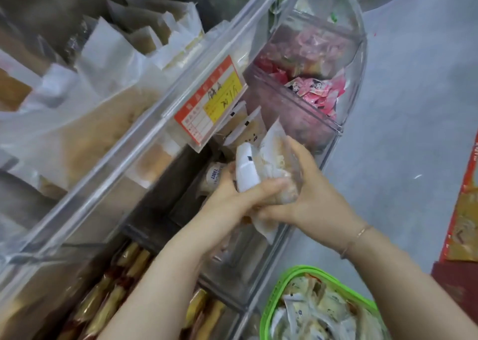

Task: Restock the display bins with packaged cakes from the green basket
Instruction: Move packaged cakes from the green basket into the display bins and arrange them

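Basket [274,298], green plastic, nearest the wearer at lower right, part-filled with packaged cakes [320,311] in clear and white wrappers; it sits low beside the display, probably to keep stock within reach. Gold-wrapped bars [121,282], lower left, stand in rows in a clear compartment. Left hand [232,197] and right hand [305,200], above the basket, both closed on one bundle of cake packets [261,169], left thumb across the front, right fingers wrapped behind; two hands seem needed to keep several slippery packets together. The bundle hangs over a dark lower display bin [181,184] that already contains a few similar packets, apparently the compartment being filled. Price tag [210,99], red and yellow, clipped to the clear front rail just beyond the hands. Red and pink sweets [318,88] fill the next acrylic bin to the right. White paper-wrapped goods [124,42] occupy the farthest upper tier.
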`<action>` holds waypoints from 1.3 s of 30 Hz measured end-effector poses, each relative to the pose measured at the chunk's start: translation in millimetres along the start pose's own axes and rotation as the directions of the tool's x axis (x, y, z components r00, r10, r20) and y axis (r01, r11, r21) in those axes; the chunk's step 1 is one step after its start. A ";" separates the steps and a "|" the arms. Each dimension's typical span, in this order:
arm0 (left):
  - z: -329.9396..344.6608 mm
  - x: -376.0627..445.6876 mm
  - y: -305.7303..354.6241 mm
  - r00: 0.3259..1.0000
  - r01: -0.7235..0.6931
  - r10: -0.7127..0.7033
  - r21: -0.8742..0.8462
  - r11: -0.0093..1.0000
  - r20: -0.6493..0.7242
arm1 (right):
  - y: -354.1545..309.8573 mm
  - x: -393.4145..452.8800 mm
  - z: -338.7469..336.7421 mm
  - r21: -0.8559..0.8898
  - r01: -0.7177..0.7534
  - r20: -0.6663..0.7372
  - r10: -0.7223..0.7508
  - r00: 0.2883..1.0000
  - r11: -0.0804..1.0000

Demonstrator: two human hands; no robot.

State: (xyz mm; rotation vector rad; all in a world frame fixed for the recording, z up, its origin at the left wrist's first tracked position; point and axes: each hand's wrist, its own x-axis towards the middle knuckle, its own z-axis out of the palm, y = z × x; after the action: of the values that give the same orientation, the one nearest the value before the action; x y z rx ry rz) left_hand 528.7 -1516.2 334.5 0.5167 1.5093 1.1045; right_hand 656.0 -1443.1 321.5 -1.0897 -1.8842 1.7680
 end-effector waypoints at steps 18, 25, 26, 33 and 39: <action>-35.0 3.4 -25.5 0.908 0.114 -0.236 -0.337 0.934 -0.347 | -39.1 27.3 -44.5 0.142 -0.264 -0.035 0.272 0.962 0.954; -36.4 9.6 -30.4 0.923 0.096 -0.200 -0.307 0.947 -0.329 | -46.5 64.7 -62.1 0.069 -0.488 0.427 0.416 0.803 0.870; -35.7 10.6 -29.9 0.928 0.088 -0.192 -0.310 0.947 -0.321 | -45.8 67.5 -65.8 0.053 -0.492 0.483 0.409 0.774 0.869; -26.7 31.7 -17.5 0.960 0.048 -0.064 -0.065 0.997 -0.272 | -50.5 77.8 -81.0 -0.455 -0.212 0.139 0.304 0.943 0.865; -13.2 65.5 -4.3 0.893 -0.037 0.131 0.219 0.975 -0.431 | -54.6 72.1 -75.4 -0.237 -0.096 -0.243 0.037 0.969 0.967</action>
State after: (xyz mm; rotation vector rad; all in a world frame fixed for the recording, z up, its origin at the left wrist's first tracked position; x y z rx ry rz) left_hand 500.2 -1469.6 295.7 0.4952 2.0334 1.1936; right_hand 645.5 -1335.5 368.1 -1.4005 -1.9735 1.3864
